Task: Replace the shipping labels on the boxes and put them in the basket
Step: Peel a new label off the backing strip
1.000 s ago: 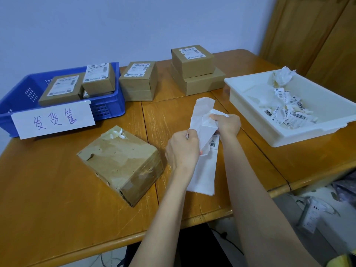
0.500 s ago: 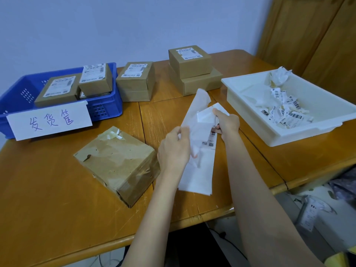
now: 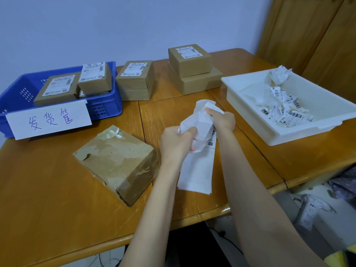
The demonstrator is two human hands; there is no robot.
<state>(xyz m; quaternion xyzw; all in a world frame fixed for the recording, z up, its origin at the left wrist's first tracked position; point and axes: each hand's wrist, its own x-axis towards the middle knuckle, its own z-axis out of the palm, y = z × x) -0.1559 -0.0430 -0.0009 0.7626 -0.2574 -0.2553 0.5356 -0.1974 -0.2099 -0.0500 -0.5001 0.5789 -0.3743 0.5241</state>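
The strip of label paper (image 3: 196, 170) was seen lying on the worktop (image 3: 48, 189) near its front edge, its long axis running from that edge back toward the wall. Its far end was lifted and crumpled between the two hands. The left hand (image 3: 176, 144) was clenched around the near part of the crumpled paper, fingers curled over it. The right hand (image 3: 223, 120) was gripped around the upper part, thumb and fingers wrapped on the white sheet. The hands were held close together, almost touching, above the middle of the strip.

The worn brown box (image 3: 117, 162), its top stripped of a label save for a torn scrap at its far corner, was set just to the left of the left hand, tilted askew to the front edge. It was judged that the left hand was the nearer one to it, and that a fresh label would have to be carried leftward.

The white tray (image 3: 250, 120) with torn label scraps was placed toward the right edge, nearer the right hand. The blue basket (image 3: 107, 105), already holding labelled boxes, was found at the far left corner, well apart from both hands.
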